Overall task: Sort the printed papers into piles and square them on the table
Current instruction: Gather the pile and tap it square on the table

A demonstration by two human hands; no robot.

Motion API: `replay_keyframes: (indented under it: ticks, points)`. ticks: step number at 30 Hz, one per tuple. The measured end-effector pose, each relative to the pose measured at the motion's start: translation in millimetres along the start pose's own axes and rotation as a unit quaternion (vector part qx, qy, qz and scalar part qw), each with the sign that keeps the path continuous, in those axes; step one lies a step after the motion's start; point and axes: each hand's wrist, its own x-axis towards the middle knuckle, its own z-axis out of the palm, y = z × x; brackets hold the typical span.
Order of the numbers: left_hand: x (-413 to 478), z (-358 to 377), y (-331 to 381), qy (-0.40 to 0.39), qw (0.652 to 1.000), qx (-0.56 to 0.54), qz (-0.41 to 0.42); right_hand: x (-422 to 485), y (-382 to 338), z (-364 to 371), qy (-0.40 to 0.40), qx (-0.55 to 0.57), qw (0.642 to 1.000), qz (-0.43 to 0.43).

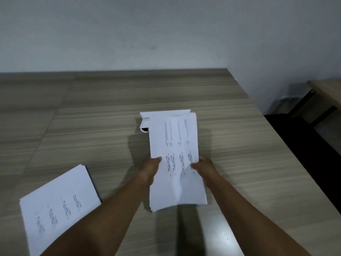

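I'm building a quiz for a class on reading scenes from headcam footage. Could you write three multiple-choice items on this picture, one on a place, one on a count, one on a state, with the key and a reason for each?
1. Where does the loose pile of papers lie on the table?
A. Near left, beside the left forearm
B. Far right corner
C. Against the wall

2. How many hands grip the held stack of papers?
A. None
B. One
C. Two

3. What state is the held stack's top sheet in?
A. Flat and smooth
B. Creased down its near half
C. Torn in two

Key:
1 A: the pile rests at the lower left of the view, apart from the held stack.
2 C: the left hand and the right hand each pinch one side edge.
3 B: a raised fold runs down between the hands towards the near edge.
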Motion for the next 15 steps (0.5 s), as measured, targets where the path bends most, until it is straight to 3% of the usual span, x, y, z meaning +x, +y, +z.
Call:
replay_keyframes:
  ticks: [3,7,10,15]
  points:
    - [-21,21,37,0.079,0.987,-0.046,0.134,-19,-37,29,0.084,0.049,0.988,-0.119]
    - [-36,23,69,0.088,0.962,-0.094,0.239,-30,-56,43,0.132,0.123,0.962,-0.204]
    - [-40,16,64,0.067,0.965,-0.12,0.223,-30,-46,45,0.137,0.145,0.959,-0.201]
    - [-53,-1,32,0.034,0.978,-0.163,0.128,-31,-6,42,0.118,0.15,0.972,-0.136]
